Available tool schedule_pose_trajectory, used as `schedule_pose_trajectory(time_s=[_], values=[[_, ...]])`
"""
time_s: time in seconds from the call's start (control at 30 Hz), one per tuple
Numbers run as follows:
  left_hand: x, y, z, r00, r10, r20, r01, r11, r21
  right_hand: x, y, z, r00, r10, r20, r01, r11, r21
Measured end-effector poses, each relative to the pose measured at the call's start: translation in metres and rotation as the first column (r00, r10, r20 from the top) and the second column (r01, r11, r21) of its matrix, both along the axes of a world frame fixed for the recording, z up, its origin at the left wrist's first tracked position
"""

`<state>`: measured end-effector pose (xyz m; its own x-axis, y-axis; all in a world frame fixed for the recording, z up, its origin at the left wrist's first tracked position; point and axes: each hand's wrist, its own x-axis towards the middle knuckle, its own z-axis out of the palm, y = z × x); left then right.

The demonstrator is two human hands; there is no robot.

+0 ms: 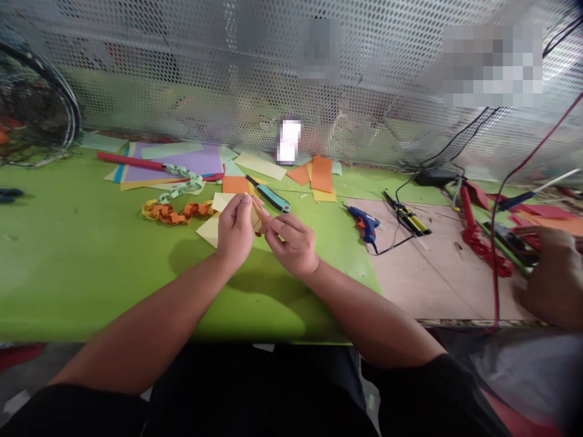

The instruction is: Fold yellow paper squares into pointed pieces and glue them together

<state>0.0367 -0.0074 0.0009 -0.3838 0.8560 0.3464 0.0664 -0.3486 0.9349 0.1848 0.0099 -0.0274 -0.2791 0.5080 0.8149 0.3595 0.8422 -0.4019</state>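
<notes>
My left hand [235,230] is closed on a small pale yellow paper strip [257,216], held up just above the green table [82,267]. My right hand [294,243] pinches the same strip from the right side, fingers curled. Right behind my hands lie a pale yellow paper sheet [210,229] and a teal utility knife [269,195]. An orange and yellow paper chain [175,212] lies to the left of my hands.
Coloured paper sheets [182,162] and orange pieces [321,173] lie at the back by the perforated metal screen [218,85]. A blue glue gun [365,223] with cables sits on the brown board [432,273]. Another person's hand [553,276] works at the right. A fan [31,115] stands far left.
</notes>
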Motion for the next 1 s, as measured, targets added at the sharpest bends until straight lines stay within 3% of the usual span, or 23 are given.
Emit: schedule_pose_trajectory(time_s=[0.2, 0.5, 0.73, 0.87, 1.0], values=[[-0.003, 0.005, -0.004, 0.999, 0.013, 0.029, -0.014, 0.999, 0.040, 0.000, -0.002, 0.000, 1.000, 0.002, 0.023, -0.001, 0.999, -0.034], [-0.012, 0.008, -0.004, 0.997, 0.064, -0.030, -0.065, 0.998, -0.022, -0.002, -0.006, 0.007, 0.998, 0.030, -0.060, -0.032, 0.999, -0.032], [-0.011, 0.010, -0.003, 0.996, 0.092, -0.008, -0.093, 0.995, -0.039, 0.004, -0.002, 0.003, 0.999, 0.023, 0.043, -0.021, 0.999, -0.033], [-0.015, 0.014, -0.006, 0.997, 0.044, 0.058, -0.038, 0.993, -0.108, 0.006, 0.002, 0.000, 0.994, 0.012, 0.108, -0.013, 1.000, 0.008], [-0.020, 0.016, -0.005, 0.982, -0.073, 0.176, 0.105, 0.978, -0.181, 0.006, 0.001, 0.001, 0.994, -0.015, 0.106, 0.021, 0.998, -0.054]])
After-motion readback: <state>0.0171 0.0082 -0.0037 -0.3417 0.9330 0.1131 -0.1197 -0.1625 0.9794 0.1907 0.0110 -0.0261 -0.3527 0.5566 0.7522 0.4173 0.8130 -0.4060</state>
